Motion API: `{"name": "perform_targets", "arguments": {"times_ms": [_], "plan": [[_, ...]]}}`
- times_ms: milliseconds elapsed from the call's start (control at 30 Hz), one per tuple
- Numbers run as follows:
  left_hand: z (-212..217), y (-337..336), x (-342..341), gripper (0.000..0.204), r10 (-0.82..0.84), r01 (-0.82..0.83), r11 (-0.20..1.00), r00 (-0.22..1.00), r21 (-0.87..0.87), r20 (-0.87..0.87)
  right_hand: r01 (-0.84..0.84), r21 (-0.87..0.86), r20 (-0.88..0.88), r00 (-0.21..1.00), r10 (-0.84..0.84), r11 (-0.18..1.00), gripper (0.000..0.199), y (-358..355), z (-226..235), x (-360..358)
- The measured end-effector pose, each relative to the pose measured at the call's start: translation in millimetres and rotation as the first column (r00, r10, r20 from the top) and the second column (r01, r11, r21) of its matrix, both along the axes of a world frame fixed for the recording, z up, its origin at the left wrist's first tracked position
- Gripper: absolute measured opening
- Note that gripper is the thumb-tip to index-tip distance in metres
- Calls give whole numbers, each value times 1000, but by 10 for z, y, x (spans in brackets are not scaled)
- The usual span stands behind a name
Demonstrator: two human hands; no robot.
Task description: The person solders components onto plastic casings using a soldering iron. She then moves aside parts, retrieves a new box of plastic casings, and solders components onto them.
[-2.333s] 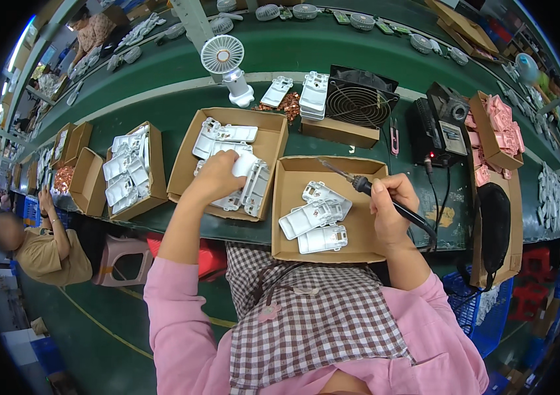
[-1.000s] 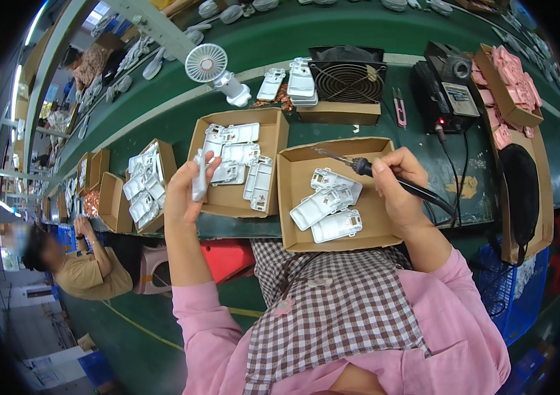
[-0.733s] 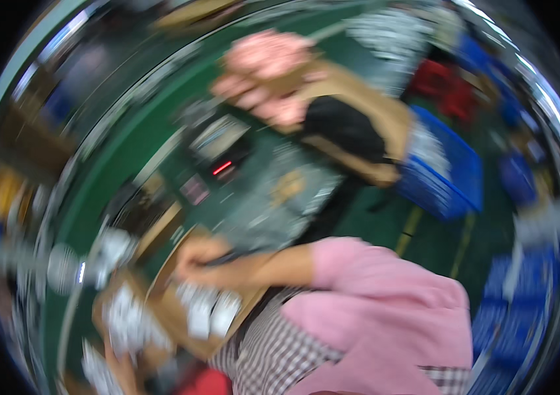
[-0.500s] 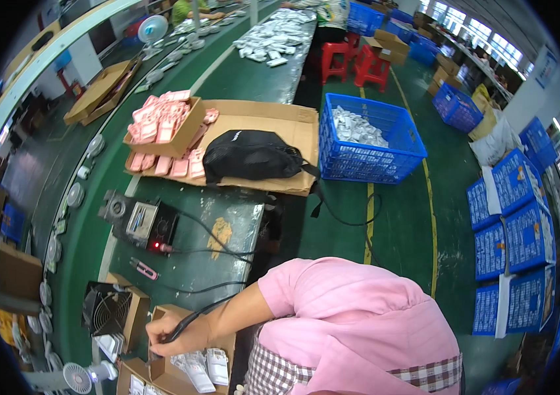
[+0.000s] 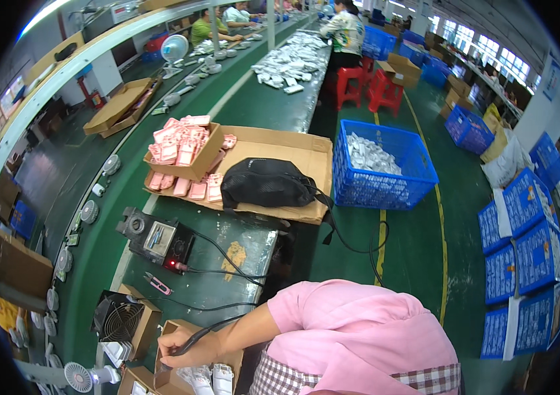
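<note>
Fingers (image 5: pixel 169 343) of the right hand (image 5: pixel 200 351) wrap narrowly, pen-fashion, round a black tool handle (image 5: pixel 196 338), presumably for fine control of its hidden tip; the left hand is out of view, so I cannot tell its grip. White plastic parts (image 5: pixel 223 378) lie just beside in a cardboard tray (image 5: pixel 237 362), probably for easy reach

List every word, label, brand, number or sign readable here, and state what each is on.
No text can be read for certain.
Black bag: small pale mark, too small to read.
Bluish sign on the pillar at upper right: too small and blurred.
Stacked blue crates at right: small orange patches, too small to tell whether they bear text.
Black corded tool in the right hand: no lettering visible.
</note>
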State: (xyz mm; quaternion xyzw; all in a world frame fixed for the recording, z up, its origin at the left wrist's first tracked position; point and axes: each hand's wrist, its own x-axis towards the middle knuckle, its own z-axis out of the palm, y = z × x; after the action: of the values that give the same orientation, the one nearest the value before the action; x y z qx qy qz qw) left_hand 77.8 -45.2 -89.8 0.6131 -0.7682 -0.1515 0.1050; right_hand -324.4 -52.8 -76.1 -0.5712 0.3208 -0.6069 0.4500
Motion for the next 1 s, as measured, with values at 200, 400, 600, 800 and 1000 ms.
{"name": "perform_targets", "arguments": {"times_ms": [200, 400, 600, 800, 1000], "plan": [[105, 87, -176, 38, 199, -119, 940, 953, 320, -230, 7, 45, -30, 1000, -5, 999, 22, 41, 36, -20], [-154, -110, 351, 35, -837, 800, 419, 524, -430, 159, -43, 49, -20, 999, 44, 998, 22, 36, 91, 11], [77, 132, 60, 44, 255, -241, 947, 966, 214, -40, -32, 79, 13, 999, 31, 996, 22, 47, 83, -12], [-144, -261, 4, 51, 181, -165, 976, 977, 141, -116, 0, 82, 20, 1000, -2, 997, 20, 38, 71, -25], [-328, -703, -121, 59, 93, -80, 994, 981, 79, -171, 25, 84, 6, 1000, -25, 996, 20, 61, 102, -58]]}}
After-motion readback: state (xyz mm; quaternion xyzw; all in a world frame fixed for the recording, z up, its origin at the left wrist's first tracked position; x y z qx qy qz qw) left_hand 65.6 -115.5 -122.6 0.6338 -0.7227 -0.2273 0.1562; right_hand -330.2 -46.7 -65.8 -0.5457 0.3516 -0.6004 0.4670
